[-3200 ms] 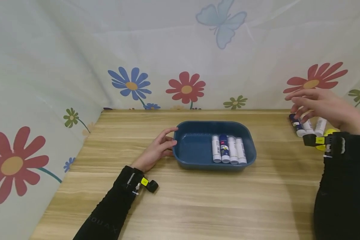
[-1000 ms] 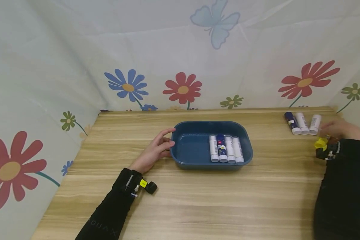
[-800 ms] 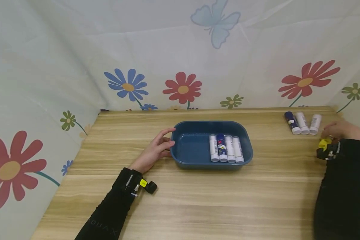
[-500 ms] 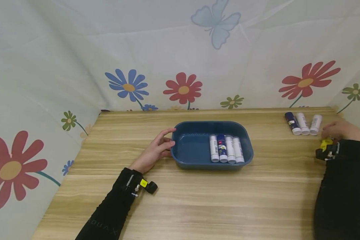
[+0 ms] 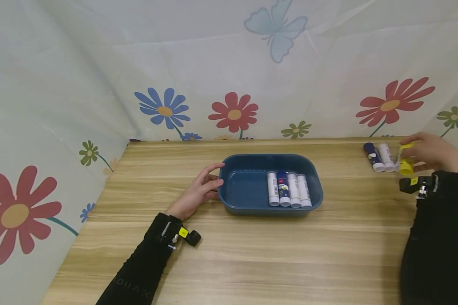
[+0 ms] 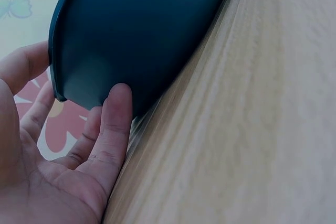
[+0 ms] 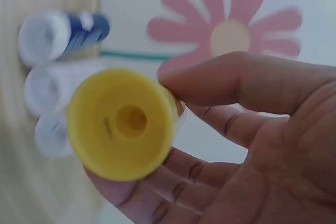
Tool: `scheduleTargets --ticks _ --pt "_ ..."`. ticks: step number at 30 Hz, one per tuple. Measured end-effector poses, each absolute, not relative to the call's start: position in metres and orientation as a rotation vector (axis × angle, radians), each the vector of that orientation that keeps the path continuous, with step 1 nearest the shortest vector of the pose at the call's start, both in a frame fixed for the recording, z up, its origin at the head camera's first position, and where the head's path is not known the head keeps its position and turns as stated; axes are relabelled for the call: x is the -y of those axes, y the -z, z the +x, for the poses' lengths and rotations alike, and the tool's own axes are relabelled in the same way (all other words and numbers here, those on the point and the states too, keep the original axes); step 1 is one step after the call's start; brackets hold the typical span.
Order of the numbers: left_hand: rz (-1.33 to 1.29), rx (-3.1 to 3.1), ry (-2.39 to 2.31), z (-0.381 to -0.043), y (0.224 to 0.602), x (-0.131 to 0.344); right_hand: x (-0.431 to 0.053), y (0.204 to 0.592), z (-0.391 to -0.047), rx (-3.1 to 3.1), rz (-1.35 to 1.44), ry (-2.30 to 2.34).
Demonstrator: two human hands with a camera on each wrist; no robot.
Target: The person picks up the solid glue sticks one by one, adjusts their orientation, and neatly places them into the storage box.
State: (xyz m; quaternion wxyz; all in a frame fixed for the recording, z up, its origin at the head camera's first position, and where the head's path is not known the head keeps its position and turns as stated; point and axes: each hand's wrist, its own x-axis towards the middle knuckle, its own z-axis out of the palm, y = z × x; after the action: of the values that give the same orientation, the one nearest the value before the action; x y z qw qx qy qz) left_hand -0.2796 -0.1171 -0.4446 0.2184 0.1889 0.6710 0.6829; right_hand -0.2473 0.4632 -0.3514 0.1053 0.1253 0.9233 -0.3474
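My left hand rests its fingers on the left end of a dark blue plastic basin, with fingertips at the rim and against the outer wall. In the basin's right half, white glue sticks and a navy one lie side by side. At the back right my right hand grips a yellow round-ended object with a clear side. Its hollow yellow end faces the right wrist camera. Just left of it lie a navy glue stick and two white ones, one partly covered in the head view.
The wooden table ends at the back against a hanging white cloth printed with flowers and a butterfly. The cloth also stands along the left side. Both wrists wear small black cameras.
My right hand has come up and forward from the table's right side, bringing the yellow object close to the loose glue sticks. The left hand and the basin stay put.
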Motion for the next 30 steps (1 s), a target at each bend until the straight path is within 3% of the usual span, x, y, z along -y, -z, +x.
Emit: scheduleTargets --ticks 17,30 --pt "0.52 -1.863 -1.894 -0.281 0.447 0.118 -0.355 0.317 -0.265 -2.821 -0.035 0.914" --pt "0.533 -1.852 -1.899 -0.282 0.448 0.118 -0.316 0.31 -0.264 -2.757 -0.221 0.981"
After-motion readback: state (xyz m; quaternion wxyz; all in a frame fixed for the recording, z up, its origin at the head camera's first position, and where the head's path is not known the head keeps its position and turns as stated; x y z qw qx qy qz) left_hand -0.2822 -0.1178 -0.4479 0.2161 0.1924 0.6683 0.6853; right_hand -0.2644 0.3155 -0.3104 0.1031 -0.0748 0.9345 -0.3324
